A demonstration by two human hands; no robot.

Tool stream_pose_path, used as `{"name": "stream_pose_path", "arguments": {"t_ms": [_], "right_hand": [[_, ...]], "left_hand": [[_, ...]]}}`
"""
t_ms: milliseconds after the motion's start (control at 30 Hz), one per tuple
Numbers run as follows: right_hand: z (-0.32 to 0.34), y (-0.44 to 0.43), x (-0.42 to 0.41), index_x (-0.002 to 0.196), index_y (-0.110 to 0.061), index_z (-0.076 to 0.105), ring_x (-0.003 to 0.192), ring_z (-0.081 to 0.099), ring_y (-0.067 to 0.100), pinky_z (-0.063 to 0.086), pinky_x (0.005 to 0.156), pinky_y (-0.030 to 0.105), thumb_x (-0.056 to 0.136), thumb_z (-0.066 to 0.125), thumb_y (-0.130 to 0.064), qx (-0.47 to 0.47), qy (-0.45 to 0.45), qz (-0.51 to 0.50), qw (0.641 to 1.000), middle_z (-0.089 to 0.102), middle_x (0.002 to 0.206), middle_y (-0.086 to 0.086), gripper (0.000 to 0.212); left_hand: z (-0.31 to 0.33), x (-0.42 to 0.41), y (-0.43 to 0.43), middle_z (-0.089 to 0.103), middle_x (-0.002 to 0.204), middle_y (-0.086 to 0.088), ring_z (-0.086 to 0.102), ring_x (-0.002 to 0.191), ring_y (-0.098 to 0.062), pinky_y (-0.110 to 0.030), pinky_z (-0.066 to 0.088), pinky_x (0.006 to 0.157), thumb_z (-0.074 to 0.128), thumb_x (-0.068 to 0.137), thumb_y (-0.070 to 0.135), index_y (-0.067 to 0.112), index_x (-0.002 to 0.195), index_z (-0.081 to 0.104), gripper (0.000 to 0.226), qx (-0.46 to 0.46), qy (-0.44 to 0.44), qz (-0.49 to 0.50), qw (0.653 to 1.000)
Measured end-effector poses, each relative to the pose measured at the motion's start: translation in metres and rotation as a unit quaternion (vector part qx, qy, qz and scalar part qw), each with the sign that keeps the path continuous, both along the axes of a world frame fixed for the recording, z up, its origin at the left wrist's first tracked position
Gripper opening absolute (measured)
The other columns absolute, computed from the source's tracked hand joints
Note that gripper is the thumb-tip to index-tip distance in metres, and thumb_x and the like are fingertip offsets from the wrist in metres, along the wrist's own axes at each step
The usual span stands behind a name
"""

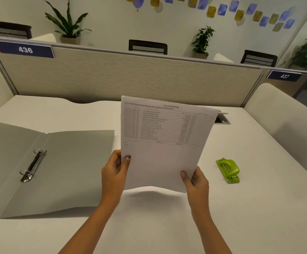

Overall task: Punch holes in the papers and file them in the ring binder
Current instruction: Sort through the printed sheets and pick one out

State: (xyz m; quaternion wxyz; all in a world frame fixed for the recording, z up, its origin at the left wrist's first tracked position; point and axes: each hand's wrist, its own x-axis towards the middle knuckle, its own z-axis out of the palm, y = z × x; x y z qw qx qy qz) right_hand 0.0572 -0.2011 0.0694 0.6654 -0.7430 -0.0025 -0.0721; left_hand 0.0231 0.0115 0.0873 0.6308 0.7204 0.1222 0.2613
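Observation:
I hold printed white papers [164, 143] upright above the middle of the white desk. My left hand [115, 173] grips their lower left edge, thumb on the front. My right hand [195, 182] grips the lower right corner. A grey ring binder [66, 171] lies open flat on the desk to the left, its two metal rings [32, 165] shut and bare. A small green hole punch [229, 170] rests on the desk to the right of the papers, apart from both hands.
A beige partition [123, 77] with number plates 436 and 437 closes off the desk's far side. A cable hatch [222, 119] sits open behind the papers. Cream side panels [284, 116] flank the desk. Chairs and potted plants stand beyond the partition.

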Motion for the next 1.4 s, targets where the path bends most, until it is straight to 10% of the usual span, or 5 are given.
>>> {"name": "stream_pose_path", "arguments": {"t_ms": [333, 533, 867, 1133, 1400], "right_hand": [[0.005, -0.020, 0.001, 0.109, -0.014, 0.067, 0.088, 0.065, 0.022, 0.050, 0.076, 0.035, 0.061, 0.084, -0.038, 0.166, 0.073, 0.023, 0.983, 0.073, 0.097, 0.007, 0.056], [0.000, 0.009, -0.011, 0.127, -0.007, 0.057, 0.111, 0.064, 0.026, 0.051, 0.094, 0.043, 0.089, 0.059, -0.006, 0.288, 0.125, 0.049, 0.948, 0.068, 0.120, 0.010, 0.038], [0.007, -0.005, 0.025, 0.104, -0.013, 0.066, 0.086, 0.067, 0.019, 0.053, 0.079, 0.034, 0.090, 0.059, -0.001, 0.177, 0.121, -0.097, 0.972, 0.073, 0.095, 0.003, 0.020], [0.016, -0.059, 0.082, 0.102, -0.017, 0.068, 0.091, 0.068, 0.030, 0.055, 0.084, 0.046, 0.084, 0.060, -0.004, -0.047, 0.126, -0.051, 0.990, 0.073, 0.098, 0.007, 0.023], [0.055, -0.072, 0.125, 0.119, -0.008, 0.063, 0.102, 0.062, 0.028, 0.049, 0.087, 0.036, 0.088, 0.057, -0.009, -0.258, 0.114, 0.072, 0.957, 0.067, 0.112, 0.008, 0.031]], "left_hand": [[0.014, 0.008, -0.003, 0.075, 0.083, 0.003, 0.070, 0.076, -0.017, -0.037, 0.057, 0.071, 0.059, 0.092, 0.015, 0.012, 0.094, 0.059, 0.004, -0.183, 0.007, 0.025, 0.983], [0.011, 0.006, -0.027, 0.076, 0.085, 0.000, 0.067, 0.083, -0.023, -0.041, 0.054, 0.076, 0.057, 0.093, 0.011, 0.013, 0.095, 0.059, 0.004, -0.290, 0.027, 0.013, 0.957], [0.011, 0.002, -0.031, 0.068, 0.118, 0.002, 0.066, 0.106, -0.014, -0.032, 0.057, 0.086, 0.057, 0.092, 0.005, 0.017, 0.126, 0.048, 0.037, -0.251, 0.039, -0.031, 0.967], [0.032, 0.027, -0.005, 0.029, 0.154, 0.003, 0.029, 0.140, -0.008, -0.034, 0.028, 0.116, 0.061, 0.086, -0.001, 0.014, 0.143, 0.027, 0.068, 0.125, -0.093, 0.190, 0.969], [0.053, 0.070, -0.018, 0.049, 0.142, 0.008, 0.047, 0.128, -0.018, -0.039, 0.042, 0.102, 0.060, 0.091, 0.026, 0.031, 0.132, 0.046, 0.044, 0.328, 0.064, -0.131, 0.933]]}}
